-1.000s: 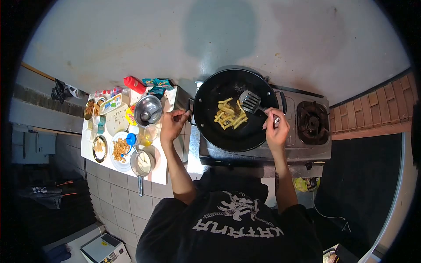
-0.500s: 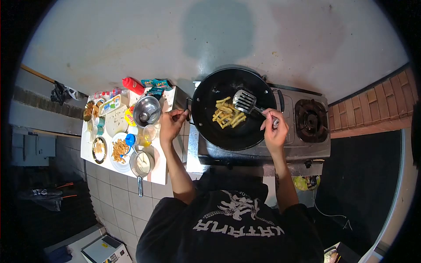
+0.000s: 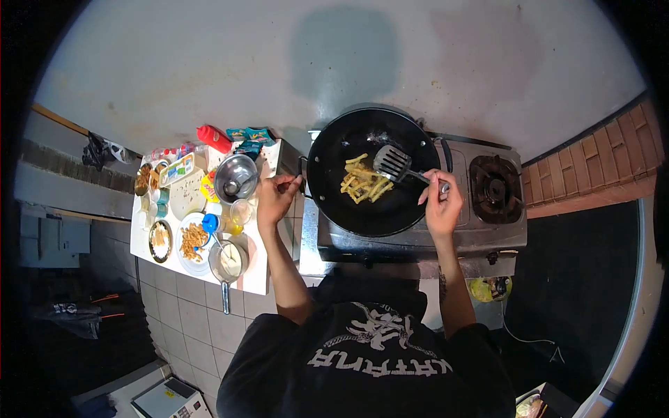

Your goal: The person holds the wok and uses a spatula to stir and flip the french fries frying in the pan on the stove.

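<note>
A black wok (image 3: 334, 202) sits on the left burner of the stove. Golden fried strips (image 3: 364, 182) lie heaped near its middle. My right hand (image 3: 443, 202) is closed round the handle of a metal slotted spatula (image 3: 393, 163). The spatula's slotted head is over the wok, at the upper right edge of the strips. At the wok's left side, my left hand (image 3: 276, 200) is closed, thumb and fingers pinched at the wok's loop handle, partly covering it.
Right of the wok is a second burner (image 3: 495, 189). A white table (image 3: 256, 268) on the left bears a steel bowl (image 3: 235, 177), a plate of brown pieces (image 3: 187, 261), a saucepan of pale batter (image 3: 230, 262) and a red squeeze bottle (image 3: 214, 139). A brick ledge (image 3: 592, 164) stands at the right.
The spatula and my right hand have shifted slightly right. The view has moved a little; my left hand remains at the wok's handle.
</note>
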{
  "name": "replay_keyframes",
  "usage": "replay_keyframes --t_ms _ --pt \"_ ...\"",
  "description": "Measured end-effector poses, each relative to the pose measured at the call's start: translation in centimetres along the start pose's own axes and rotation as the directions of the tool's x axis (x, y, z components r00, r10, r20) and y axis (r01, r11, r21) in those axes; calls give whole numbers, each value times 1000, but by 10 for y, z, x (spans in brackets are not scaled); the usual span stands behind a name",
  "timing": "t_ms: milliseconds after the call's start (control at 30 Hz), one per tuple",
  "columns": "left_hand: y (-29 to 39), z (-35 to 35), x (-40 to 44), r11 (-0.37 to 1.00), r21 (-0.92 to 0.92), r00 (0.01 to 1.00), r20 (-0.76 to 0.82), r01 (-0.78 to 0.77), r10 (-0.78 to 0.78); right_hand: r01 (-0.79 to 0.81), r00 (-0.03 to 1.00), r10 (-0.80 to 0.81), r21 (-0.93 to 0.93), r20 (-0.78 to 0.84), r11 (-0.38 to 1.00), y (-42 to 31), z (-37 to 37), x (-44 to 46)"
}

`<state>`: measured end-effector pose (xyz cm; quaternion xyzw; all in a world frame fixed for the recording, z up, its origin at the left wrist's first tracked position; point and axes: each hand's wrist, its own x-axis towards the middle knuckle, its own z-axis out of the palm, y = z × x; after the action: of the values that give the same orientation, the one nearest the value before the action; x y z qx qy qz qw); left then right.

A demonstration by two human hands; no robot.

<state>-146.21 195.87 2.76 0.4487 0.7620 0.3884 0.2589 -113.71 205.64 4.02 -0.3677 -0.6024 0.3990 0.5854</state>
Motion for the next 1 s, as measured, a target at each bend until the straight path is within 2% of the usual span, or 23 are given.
replay_keyframes --t_ms 33,100,200,333,367,600,700,767,867,1000 --pt "-1 1 0 1000 1 1000 -2 0 0 16 1000 -14 -66 27 998 0 1 0" --pt "-3 3 -1 997 -14 995 -65 -75 74 24 999 -21 -82 36 996 -3 6 2" --pt "-1 0 -2 1000 -17 1000 -7 6 -6 47 997 -38 -137 70 989 -5 11 4" --pt "-1 1 -2 1000 -27 1000 26 11 -10 42 992 -20 -177 126 983 -5 19 7" --pt "-4 3 -3 998 -63 1000 -13 -23 23 58 990 -34 -180 138 982 -3 21 8" --pt "-10 8 -3 993 -80 994 -83 -84 77 10 990 2 -90 139 996 -8 30 12" --pt "-7 6 -4 997 -48 997 -61 -54 52 -47 990 53 -50 133 998 -11 32 11" --pt "-6 6 -5 997 -51 996 -68 -55 52 -94 990 87 57 112 994 -13 34 11" --pt "-5 6 -4 997 -43 995 -83 -67 64 -27 989 18 59 144 998 -8 30 12" --pt "-7 8 -5 997 -37 992 -110 -64 60 -37 995 39 -18 97 999 -18 26 17"
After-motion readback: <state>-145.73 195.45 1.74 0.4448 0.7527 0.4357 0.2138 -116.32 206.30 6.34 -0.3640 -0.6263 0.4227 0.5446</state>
